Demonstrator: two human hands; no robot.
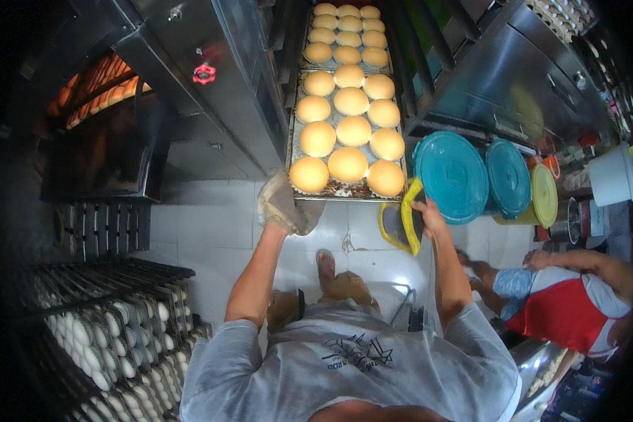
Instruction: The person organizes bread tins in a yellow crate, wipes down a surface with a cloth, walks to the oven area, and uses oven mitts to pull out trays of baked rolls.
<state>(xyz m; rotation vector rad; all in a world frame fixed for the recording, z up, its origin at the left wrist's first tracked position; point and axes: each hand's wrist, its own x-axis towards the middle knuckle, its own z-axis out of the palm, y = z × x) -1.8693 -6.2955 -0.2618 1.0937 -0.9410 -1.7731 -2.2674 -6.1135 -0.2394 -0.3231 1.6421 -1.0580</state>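
Reaching forward, left hand (276, 226) sits in cloth (281, 200), grip hidden; right hand (430, 216) clutches pad (395, 224).

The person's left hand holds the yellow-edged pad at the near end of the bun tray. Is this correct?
Wrong hand: the head view shows the right hand holding the yellow-edged pad at the near end of the bun tray.

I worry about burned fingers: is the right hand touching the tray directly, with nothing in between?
No, a yellow-edged pad sits between the right hand and the tray.
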